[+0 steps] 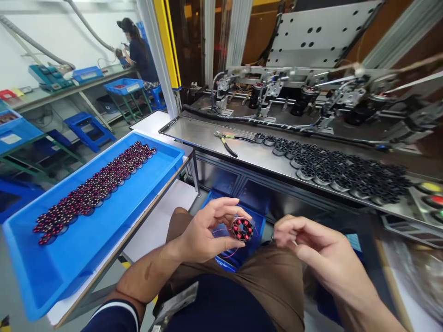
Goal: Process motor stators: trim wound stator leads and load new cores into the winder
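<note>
My left hand (207,233) pinches a small round motor stator (238,236) by its rim, between thumb and fingers. Red coils ring its black core, and thin pink wire ends trail from it to the left and below. To its right, apart from the stator, my right hand (311,249) hovers with bent, slightly blurred fingers and the thumb apart; I see nothing held in it. Under the hands, between the knees, sits a blue bin (258,246), mostly hidden. Rows of wound stators (100,184) lie in the long blue tray (138,203) at left.
Black-and-silver unwound stators (346,170) crowd the metal ledge (204,133) ahead, with yellow-black pliers (228,142) at their left. Behind stands a winding machine (277,87). Coloured buttons (434,200) are at right. A person (140,57) works at a far bench.
</note>
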`<state>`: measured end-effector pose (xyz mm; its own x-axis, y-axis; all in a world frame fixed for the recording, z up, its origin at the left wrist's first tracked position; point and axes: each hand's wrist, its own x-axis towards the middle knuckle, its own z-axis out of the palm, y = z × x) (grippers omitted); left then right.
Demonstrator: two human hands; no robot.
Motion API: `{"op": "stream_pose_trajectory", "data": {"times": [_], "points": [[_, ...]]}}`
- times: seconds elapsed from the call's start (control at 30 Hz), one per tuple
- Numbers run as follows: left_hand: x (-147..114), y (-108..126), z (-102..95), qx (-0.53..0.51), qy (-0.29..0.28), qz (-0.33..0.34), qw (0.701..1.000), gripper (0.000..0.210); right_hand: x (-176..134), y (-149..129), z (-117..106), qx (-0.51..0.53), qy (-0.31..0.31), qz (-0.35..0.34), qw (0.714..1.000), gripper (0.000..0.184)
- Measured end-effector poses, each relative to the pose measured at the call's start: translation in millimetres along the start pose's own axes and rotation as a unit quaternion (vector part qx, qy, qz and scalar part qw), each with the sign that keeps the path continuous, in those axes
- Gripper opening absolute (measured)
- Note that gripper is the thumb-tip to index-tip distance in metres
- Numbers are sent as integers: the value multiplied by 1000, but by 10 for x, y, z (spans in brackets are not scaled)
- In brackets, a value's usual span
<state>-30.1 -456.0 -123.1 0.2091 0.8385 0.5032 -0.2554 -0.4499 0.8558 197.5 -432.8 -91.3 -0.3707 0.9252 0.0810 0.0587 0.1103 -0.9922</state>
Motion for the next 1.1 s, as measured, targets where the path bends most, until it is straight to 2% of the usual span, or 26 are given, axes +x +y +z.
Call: {"op": "stream_pose_trajectory", "data": {"times": [0.1, 0.2, 0.33, 0.43, 0.5, 0.57, 0.67, 0.8, 0.87, 0.97, 1.1], "points": [[-7, 17, 38, 31, -14, -3, 999, 67, 23, -123, 203, -9, 11, -2, 1000, 31], [-23, 46, 41, 20, -25, -13, 999, 69, 20, -153, 414, 7, 18, -2, 1000, 37], [-34, 68, 7, -55, 11, -102, 993, 59, -26, -83, 528, 41, 66, -24, 997, 39], [-15, 47, -9, -147, 21, -183, 972, 45, -74, -17, 557, 50, 95, -48, 993, 35], [3, 13, 6, -186, 27, -217, 958, 46, -108, 23, 578, 47, 106, -65, 991, 31], [13, -28, 44, -203, 40, -223, 953, 56, -141, 64, 599, 40, 115, -80, 989, 28], [0, -75, 126, -166, 79, -181, 966, 55, -178, 119, 611, 31, 116, -77, 990, 27], [-44, -54, 206, 20, 111, -60, 992, 39, -174, 128, 595, 42, 105, -55, 992, 29], [-56, -17, 216, 109, 102, 0, 989, 41, -154, 103, 603, 64, 93, -62, 992, 27], [-58, 29, 201, 184, 82, 77, 977, 40, -135, 83, 663, 103, 76, -59, 990, 28], [-67, 44, 153, 221, 99, 94, 966, 38, -148, 157, 787, 128, 124, -14, 984, 32]]}}
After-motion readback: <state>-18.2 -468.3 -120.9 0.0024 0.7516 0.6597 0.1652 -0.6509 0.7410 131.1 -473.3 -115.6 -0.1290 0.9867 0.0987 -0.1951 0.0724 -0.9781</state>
